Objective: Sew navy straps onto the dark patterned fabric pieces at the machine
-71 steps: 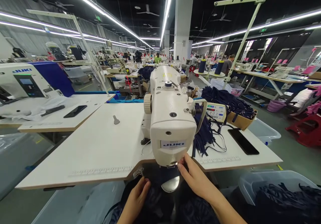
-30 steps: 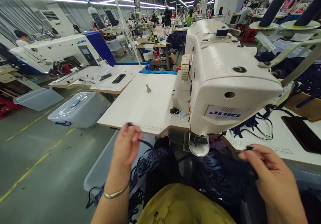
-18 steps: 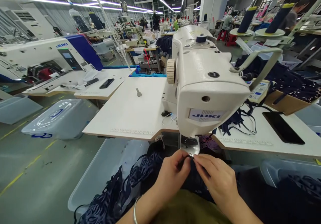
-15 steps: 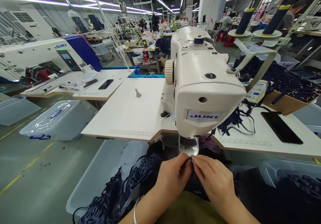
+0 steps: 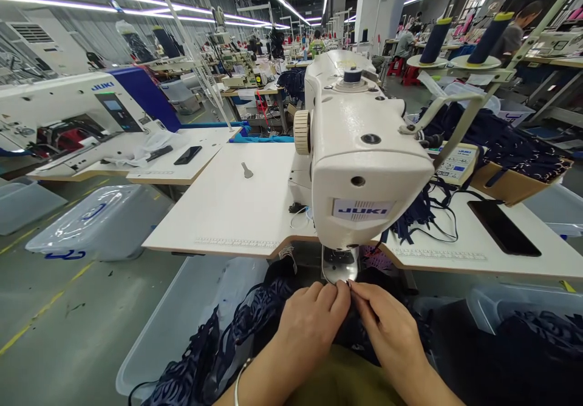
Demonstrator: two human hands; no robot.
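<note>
My left hand [image 5: 314,315] and my right hand [image 5: 389,324] meet just in front of the metal bed [image 5: 339,266] of a white Juki sewing machine [image 5: 371,169]. Their fingertips are pinched together on a dark navy piece of fabric [image 5: 350,327], mostly hidden by the fingers, with more dark cloth hanging below. A tiny dark bit shows between the two thumbs and forefingers; its shape is too small to make out. The left hand's back faces up, its fingers curled over.
Bundles of navy straps [image 5: 182,357] spill over a clear plastic bin [image 5: 155,333] at left. On the white table [image 5: 218,206] lies a small grey metal piece [image 5: 247,170]. Cut straps [image 5: 412,218] and a black phone [image 5: 503,227] lie at right. Another bin [image 5: 492,300] stands below.
My left hand has rolled over so its fingers curl above the fabric at the machine bed. The right fingers have shifted slightly, still pinching. The whole view has moved a little.
</note>
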